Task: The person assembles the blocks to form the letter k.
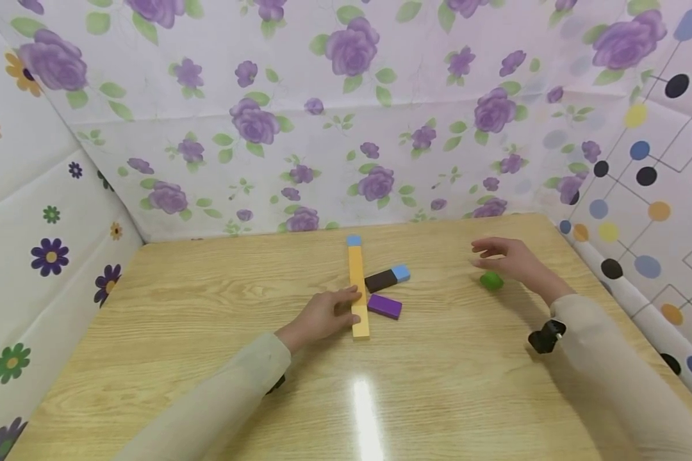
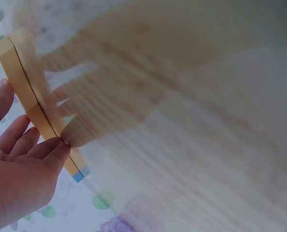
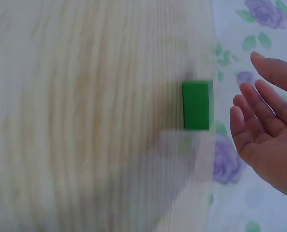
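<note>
A straight row of blocks lies on the table: a blue block [image 1: 354,241] at the far end, orange blocks [image 1: 355,266] in the middle and a pale yellow block [image 1: 360,325] at the near end. My left hand [image 1: 324,314] touches the row from its left side, with fingertips against it and the fingers loosely extended. To the right of the row lie a black block [image 1: 382,280] with a blue block [image 1: 400,273] at its end, and a purple block [image 1: 384,306]. Above a green block [image 3: 196,105] hovers my right hand [image 3: 269,116], fingers relaxed and apart from it.
The wooden table [image 1: 207,282] is bounded by a floral cloth [image 1: 300,128] at the back, another flowered cloth [image 1: 40,230] on the left, and a dotted cloth [image 1: 634,192] on the right. A shiny reflection lies on the near part of the table.
</note>
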Available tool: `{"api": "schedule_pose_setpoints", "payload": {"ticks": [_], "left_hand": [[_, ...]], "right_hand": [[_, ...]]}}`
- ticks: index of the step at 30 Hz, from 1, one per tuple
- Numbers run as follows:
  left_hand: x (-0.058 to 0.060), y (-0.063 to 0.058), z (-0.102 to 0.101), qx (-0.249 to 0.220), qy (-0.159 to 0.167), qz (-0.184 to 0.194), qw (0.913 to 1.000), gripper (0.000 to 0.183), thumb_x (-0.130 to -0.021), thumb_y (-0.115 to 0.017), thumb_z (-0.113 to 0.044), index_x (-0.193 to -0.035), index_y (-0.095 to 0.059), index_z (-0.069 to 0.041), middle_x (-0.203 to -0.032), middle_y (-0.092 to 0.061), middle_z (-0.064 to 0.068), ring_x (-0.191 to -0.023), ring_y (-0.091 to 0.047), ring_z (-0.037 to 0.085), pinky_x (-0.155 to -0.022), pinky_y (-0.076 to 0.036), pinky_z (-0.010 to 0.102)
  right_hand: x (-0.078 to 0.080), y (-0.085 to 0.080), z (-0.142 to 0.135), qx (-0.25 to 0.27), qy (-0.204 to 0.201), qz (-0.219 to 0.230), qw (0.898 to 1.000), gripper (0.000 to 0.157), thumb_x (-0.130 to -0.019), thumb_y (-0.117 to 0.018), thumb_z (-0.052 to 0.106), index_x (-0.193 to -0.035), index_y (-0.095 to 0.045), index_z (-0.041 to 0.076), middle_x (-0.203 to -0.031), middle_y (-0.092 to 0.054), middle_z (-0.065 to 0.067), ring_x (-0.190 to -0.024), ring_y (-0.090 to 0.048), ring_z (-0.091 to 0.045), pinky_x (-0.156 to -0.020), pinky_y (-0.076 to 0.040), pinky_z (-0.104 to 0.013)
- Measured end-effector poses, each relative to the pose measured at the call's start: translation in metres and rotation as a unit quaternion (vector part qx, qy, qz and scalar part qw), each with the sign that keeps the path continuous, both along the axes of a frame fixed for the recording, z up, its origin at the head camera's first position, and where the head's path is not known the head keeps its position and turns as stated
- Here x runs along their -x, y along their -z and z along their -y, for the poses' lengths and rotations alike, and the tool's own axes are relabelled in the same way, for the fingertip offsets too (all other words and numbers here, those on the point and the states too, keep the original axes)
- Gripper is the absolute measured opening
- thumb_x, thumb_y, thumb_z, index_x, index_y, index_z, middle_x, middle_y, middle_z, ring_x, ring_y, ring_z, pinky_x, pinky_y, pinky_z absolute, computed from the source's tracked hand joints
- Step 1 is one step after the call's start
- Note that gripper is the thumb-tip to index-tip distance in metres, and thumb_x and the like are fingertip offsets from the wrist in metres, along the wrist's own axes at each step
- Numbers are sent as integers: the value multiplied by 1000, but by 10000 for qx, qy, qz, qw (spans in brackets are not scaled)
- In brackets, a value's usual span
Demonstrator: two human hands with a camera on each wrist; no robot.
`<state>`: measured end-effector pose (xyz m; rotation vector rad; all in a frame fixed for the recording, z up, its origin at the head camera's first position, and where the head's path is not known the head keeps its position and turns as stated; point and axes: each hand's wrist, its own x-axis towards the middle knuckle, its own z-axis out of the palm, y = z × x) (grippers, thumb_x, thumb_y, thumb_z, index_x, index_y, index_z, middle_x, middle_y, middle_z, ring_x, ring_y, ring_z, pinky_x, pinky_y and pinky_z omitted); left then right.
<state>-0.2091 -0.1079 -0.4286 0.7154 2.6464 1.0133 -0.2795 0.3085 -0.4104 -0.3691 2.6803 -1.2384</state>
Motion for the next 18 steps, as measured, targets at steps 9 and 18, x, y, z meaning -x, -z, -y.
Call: {"api": "schedule_pose_setpoints", "payload": {"ticks": [9, 18], "left_hand": [[0, 1, 0, 8, 2, -4, 10000, 51, -91, -68, -22, -137, -53, -6, -149, -40, 5, -139, -33, 26, -114, -27, 40], [1, 1, 0, -25, 5, 35, 10000, 52, -91, -68, -22, -137, -53, -6, -149, -40, 4, -140, -32, 26, -114, -27, 40]], "right_hand": [[-13, 8, -25, -246, 50, 84, 9996, 50, -95, -63, 30, -137, -51, 6, -134, -54, -17, -118, -51, -33, -89, -50, -39], [-21, 13, -36, -514, -28, 213, 9984, 53, -90, -68, 38, -133, -57, 8, -129, -59, -17, -114, -55, -32, -90, -49, -39]]}}
